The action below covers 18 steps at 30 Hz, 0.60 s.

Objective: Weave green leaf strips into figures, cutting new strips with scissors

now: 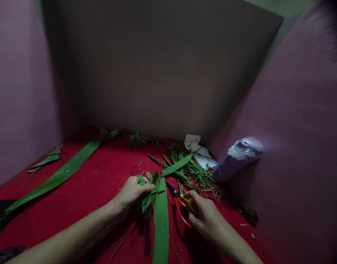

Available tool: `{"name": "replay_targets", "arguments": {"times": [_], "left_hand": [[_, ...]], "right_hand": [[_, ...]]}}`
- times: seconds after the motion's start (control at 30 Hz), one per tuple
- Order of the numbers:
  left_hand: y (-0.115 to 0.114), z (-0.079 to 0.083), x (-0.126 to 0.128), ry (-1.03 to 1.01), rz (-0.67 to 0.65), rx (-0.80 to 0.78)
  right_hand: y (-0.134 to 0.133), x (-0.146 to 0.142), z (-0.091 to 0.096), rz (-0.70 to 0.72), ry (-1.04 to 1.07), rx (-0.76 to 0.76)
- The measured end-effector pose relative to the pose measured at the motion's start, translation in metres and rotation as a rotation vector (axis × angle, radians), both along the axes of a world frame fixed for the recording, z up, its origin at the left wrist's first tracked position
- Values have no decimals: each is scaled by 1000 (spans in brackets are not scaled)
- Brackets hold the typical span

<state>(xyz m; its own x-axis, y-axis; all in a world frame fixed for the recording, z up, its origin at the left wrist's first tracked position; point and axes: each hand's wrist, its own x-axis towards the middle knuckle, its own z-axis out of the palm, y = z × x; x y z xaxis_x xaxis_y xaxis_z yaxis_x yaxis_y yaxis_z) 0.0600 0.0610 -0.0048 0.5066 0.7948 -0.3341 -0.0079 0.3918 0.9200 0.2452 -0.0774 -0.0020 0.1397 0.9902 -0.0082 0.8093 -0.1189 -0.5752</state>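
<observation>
My left hand [135, 190] is closed on a bundle of folded green leaf strips [150, 200], with leaf tips poking out past the fingers. From this bundle a long, broad green leaf [160, 227] hangs down toward the bottom of the view. In my right hand [203, 211] is a pair of scissors [177, 198] with red and yellow handles. The dark blades point up and left, close beside the broad leaf's right edge. Whether the blades touch the leaf, I cannot tell. Part of the handles is hidden behind my right fingers.
A red cloth [86, 190] covers the surface. Behind my right hand lies a pile of cut green stems [190, 170], beside white paper pieces [203, 156]. A purple plastic-wrapped object [234, 159] stands against the right wall. Another long leaf [64, 172] stretches along the left.
</observation>
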Motion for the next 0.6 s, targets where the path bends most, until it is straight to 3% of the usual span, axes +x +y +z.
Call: {"name": "replay_targets", "arguments": {"times": [0.13, 0.27, 0.37, 0.5, 0.6], "left_hand": [[4, -5, -3, -61, 11, -65], [5, -7, -9, -108, 25, -128], [10, -2, -12, -136, 50, -150], [23, 13, -19, -190, 115, -143], [31, 27, -28, -237, 168, -133]], "right_hand": [[5, 7, -2, -29, -53, 64], [18, 5, -11, -73, -326, 152], [24, -5, -8, -36, -462, 241], [28, -27, 9, 134, -261, 162], [28, -37, 18, 173, -165, 80]]}}
